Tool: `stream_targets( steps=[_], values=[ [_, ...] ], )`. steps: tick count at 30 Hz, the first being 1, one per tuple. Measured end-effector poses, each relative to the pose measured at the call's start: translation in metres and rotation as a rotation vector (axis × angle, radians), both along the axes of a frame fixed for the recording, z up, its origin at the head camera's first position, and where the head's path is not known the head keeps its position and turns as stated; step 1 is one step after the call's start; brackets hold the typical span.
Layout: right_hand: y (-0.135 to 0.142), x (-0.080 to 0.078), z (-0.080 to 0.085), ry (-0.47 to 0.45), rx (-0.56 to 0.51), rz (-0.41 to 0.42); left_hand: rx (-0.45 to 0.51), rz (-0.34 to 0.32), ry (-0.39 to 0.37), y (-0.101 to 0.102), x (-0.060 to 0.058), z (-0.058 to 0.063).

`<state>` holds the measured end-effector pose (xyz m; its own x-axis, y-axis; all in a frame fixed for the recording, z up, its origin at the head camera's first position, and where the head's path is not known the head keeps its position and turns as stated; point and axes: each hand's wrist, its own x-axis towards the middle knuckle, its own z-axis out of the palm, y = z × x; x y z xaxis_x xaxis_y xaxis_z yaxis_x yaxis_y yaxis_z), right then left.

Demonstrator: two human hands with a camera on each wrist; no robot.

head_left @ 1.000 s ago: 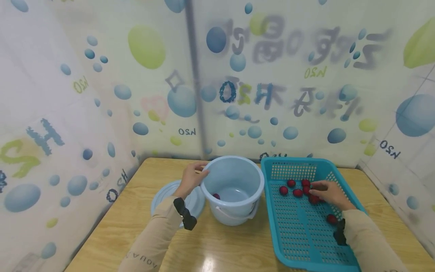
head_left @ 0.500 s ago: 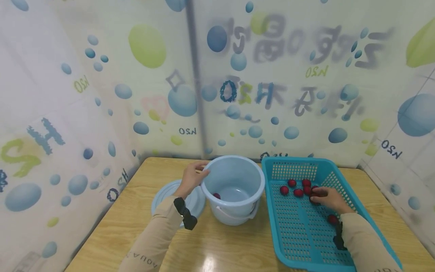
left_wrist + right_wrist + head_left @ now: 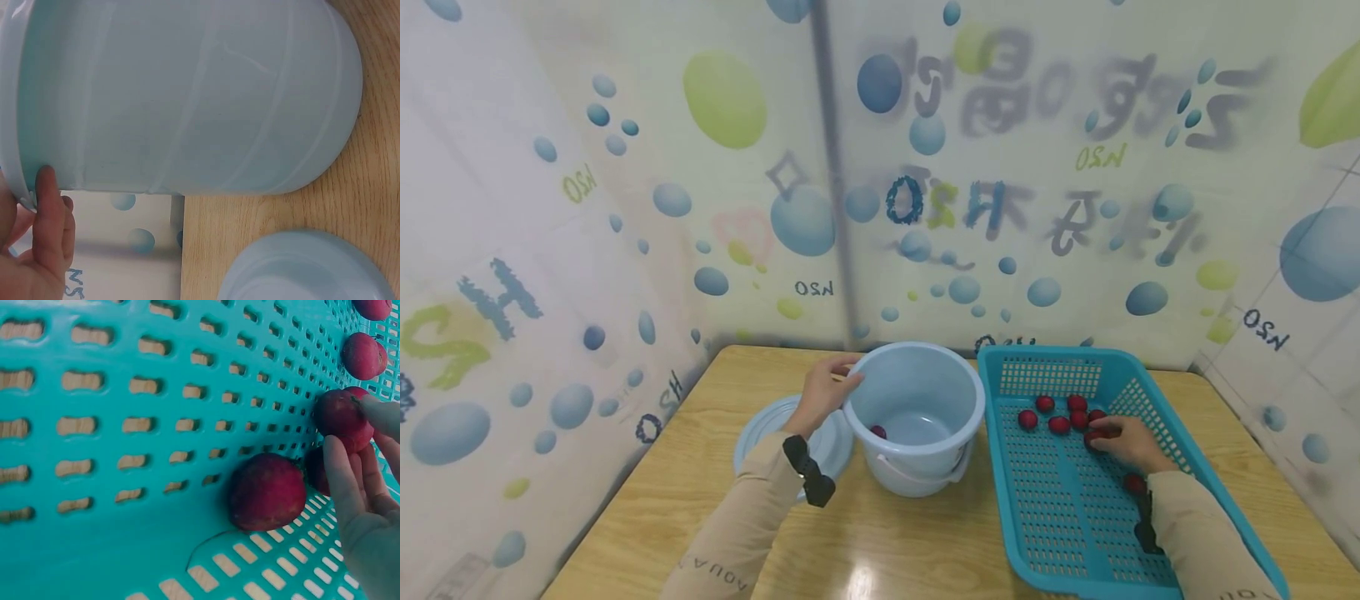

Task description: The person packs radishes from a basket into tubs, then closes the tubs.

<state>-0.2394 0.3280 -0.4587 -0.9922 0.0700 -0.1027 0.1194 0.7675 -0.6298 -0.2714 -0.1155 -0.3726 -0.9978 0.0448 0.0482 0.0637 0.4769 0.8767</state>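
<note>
My left hand (image 3: pixel 822 392) grips the rim of a light blue bucket (image 3: pixel 917 479), its thumb and fingers on opposite sides of the rim. Inside the bucket lies one red radish (image 3: pixel 877 432). My right hand (image 3: pixel 1137 446) is in a turquoise plastic basket (image 3: pixel 1000 492) at the right. There its thumb and fingers pinch a round dark red radish (image 3: pixel 336 412). Several more radishes (image 3: pixel 1059 425) lie in the basket around that hand. A single radish (image 3: pixel 267 492) sits nearer the wrist, and a thin root shows beside it.
A round light blue lid (image 3: pixel 835 450) lies on the wooden table (image 3: pixel 842 550), left of the bucket and partly under my left arm. The bucket stands close beside the basket. A patterned wall (image 3: pixel 760 250) rises behind the table.
My right hand has shifted slightly toward me in the basket, onto a nearer radish, and its fingers have come in around it. My left hand and the bucket have stayed put.
</note>
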Motion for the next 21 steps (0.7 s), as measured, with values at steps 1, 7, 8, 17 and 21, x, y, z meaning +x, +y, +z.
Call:
stream_targets(
  steps=[1, 7, 8, 17, 21],
  values=[
    [-0.0003, 0.0001, 0.0004, -0.003, 0.006, 0.002, -0.001, -0.002, 0.002, -0.0001, 0.0001, 0.0004],
    [-0.0028, -0.0001, 0.0034, -0.029, 0.030, 0.009, -0.002, 0.010, 0.011, -0.0007, -0.0001, 0.0009],
    [-0.0030, -0.0001, 0.0037, -0.030, 0.032, 0.011, -0.002, 0.013, 0.014, -0.0010, -0.0002, 0.0006],
    [-0.0016, 0.0039, 0.0046, -0.009, 0.045, 0.051, -0.006, 0.015, 0.024, -0.0006, -0.0007, -0.0017],
    [0.0002, 0.0052, 0.0047, -0.009, 0.046, 0.073, -0.007, 0.020, 0.014, 0.0010, -0.0003, -0.0011]
  ],
)
